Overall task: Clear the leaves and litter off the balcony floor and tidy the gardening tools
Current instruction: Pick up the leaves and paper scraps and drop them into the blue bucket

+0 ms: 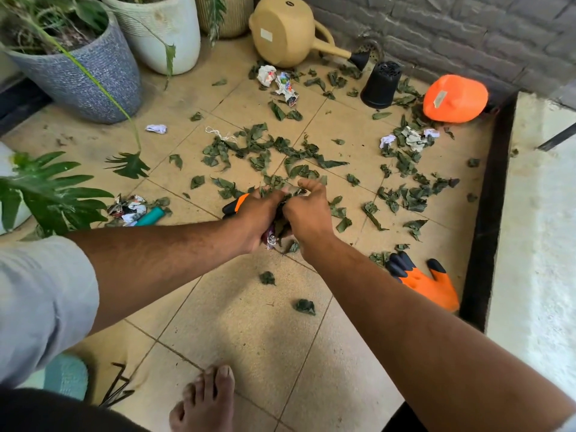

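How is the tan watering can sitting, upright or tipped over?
Tipped over: the watering can lies on its side, base facing the camera, spout along the floor.

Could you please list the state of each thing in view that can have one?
Watering can: tipped on its side.
Black pot: tipped over.
Orange container: lying on the floor.
Orange glove: flat on the floor.
Leaves: scattered over the tiles.
Left hand: holding gathered leaves and litter.
Right hand: gripping leaves.

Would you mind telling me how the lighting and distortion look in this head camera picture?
Head view: soft even daylight on the tiled floor; the pale ledge at right is overexposed; wide-angle bending curves the edges; the hands and leaves stay sharp.
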Action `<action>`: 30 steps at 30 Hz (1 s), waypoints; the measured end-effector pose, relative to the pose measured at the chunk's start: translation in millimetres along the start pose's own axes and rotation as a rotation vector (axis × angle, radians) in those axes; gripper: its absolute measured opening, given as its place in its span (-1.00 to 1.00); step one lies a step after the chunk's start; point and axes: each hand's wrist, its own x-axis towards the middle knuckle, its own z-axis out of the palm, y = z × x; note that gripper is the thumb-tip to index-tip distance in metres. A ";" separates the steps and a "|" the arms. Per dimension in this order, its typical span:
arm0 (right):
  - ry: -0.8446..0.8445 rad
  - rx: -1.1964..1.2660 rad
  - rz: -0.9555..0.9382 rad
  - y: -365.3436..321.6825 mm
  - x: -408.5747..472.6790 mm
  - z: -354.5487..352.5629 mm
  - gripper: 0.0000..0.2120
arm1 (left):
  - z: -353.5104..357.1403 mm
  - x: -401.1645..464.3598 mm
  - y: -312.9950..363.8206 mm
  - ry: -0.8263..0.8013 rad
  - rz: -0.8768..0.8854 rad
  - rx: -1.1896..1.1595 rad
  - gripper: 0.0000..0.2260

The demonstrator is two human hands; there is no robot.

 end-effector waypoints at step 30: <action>-0.048 -0.671 0.413 178.4 -7.6 -22.1 -0.39 | -44.3 47.4 -30.5 0.011 -0.072 0.198 -0.80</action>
